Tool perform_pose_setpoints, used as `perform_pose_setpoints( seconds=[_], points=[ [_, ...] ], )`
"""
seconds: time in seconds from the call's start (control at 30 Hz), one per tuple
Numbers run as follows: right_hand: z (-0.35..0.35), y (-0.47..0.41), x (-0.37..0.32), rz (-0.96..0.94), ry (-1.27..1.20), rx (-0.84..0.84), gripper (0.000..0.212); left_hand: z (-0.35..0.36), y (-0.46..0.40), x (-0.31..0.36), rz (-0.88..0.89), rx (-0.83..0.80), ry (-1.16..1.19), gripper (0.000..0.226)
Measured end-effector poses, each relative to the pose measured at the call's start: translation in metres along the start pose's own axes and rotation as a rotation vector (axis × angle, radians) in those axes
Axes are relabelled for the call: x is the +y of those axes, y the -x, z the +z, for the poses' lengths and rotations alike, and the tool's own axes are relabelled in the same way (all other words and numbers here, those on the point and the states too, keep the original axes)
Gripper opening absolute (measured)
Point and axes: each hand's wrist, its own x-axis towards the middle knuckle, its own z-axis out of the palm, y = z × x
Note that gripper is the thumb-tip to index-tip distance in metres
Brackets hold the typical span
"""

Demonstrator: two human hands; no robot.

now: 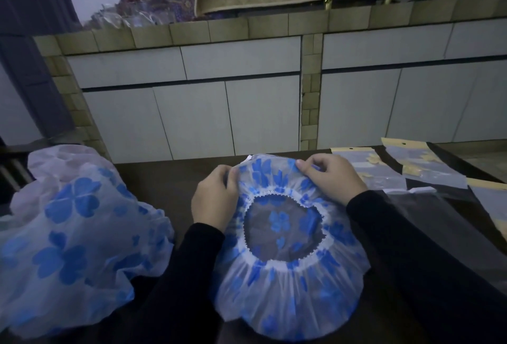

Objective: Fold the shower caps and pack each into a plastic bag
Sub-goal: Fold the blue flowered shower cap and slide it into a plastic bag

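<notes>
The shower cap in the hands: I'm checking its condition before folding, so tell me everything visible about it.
The shower cap is thin translucent white plastic printed with blue flowers. It lies spread open on the dark table, its gathered white elastic rim facing up around a round opening. The left hand and right hand pinch its far edge. No tears show.

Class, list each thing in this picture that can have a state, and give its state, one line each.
Shower cap: unfolded, opening up, lying on the table.
Left hand: pinches the cap's far edge.
Right hand: pinches the cap's far edge.
Pile of shower caps: loose, unfolded.
Plastic bags: flat on the table, no cap inside.
</notes>
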Motion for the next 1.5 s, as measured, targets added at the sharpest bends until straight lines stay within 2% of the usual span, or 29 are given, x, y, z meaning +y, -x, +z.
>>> perform_pose_setpoints(
  seconds=[0.1,0.2,0.3,0.37,0.43,0.5,0.57,0.63,0.7,0.77,0.83,0.9,0.97,1.03,1.13,1.2,1.23,1.3,1.4,1.43,1.5],
  points=[
    [-0.001,0.004,-0.001,-0.099,-0.066,-0.086,0.026,0.002,0.000,0.001,0.132,-0.052,0.059,0.022],
    [0.004,0.006,-0.005,-0.151,-0.053,-0.106,0.020,0.005,0.000,0.005,0.144,-0.074,0.058,0.022],
    [0.001,0.003,-0.002,-0.045,-0.037,-0.072,0.043,0.001,-0.002,0.004,0.020,0.086,0.029,0.029],
    [-0.004,0.002,0.003,0.087,-0.080,-0.158,0.057,-0.004,-0.005,-0.002,-0.099,0.147,0.026,0.027],
    [-0.005,0.002,0.007,0.158,-0.049,-0.232,0.052,-0.003,-0.006,-0.008,-0.097,0.126,-0.128,0.017],
    [-0.003,0.003,0.004,0.127,0.009,-0.249,0.036,0.000,-0.005,-0.006,-0.021,0.107,-0.251,0.019],
    [-0.001,0.004,-0.002,0.035,0.002,-0.266,0.019,0.002,-0.002,0.006,0.126,0.101,-0.200,0.026],
    [0.000,0.008,-0.013,-0.049,-0.050,-0.301,0.015,0.005,0.002,0.017,0.260,0.025,-0.102,0.031],
    [0.002,0.013,-0.021,-0.121,-0.103,-0.329,0.016,0.008,0.006,0.019,0.322,-0.096,-0.040,0.028],
    [0.004,0.014,-0.023,-0.146,-0.111,-0.336,0.014,0.009,0.005,0.016,0.286,-0.133,0.046,0.013],
    [0.004,0.012,-0.018,-0.118,-0.090,-0.324,0.019,0.005,0.002,0.012,0.213,-0.036,0.095,0.018],
    [0.002,0.008,-0.011,-0.062,-0.062,-0.260,0.033,0.002,-0.002,0.008,0.126,0.075,0.027,0.022],
    [0.001,0.005,-0.006,-0.035,0.004,-0.183,0.039,0.002,-0.003,0.006,0.087,0.099,-0.004,0.024],
    [0.001,0.004,-0.003,-0.009,0.063,-0.166,0.037,0.005,-0.002,0.005,0.080,0.072,0.027,0.024],
    [-0.001,0.006,-0.002,0.051,0.146,-0.257,0.030,0.009,-0.002,0.003,0.060,0.051,0.083,0.018],
    [-0.001,0.007,-0.001,0.081,0.206,-0.248,0.023,0.008,-0.003,0.001,0.081,0.066,0.038,0.012],
    [0.000,0.007,0.000,0.094,0.223,-0.203,0.022,0.006,-0.004,0.001,0.105,0.073,-0.032,0.018],
    [0.003,0.007,0.002,0.075,0.287,-0.066,0.034,0.001,-0.003,0.003,0.153,0.045,-0.154,0.027],
    [0.008,0.012,-0.007,-0.021,0.385,0.097,0.034,-0.012,0.007,0.008,0.203,-0.132,-0.161,0.028],
    [0.011,0.015,-0.012,-0.036,0.381,0.103,0.033,-0.016,0.013,0.009,0.197,-0.202,-0.137,0.031],
    [0.015,0.026,-0.023,-0.007,0.358,0.003,0.036,-0.021,0.029,0.011,0.175,-0.312,-0.144,0.045]
  ],
)
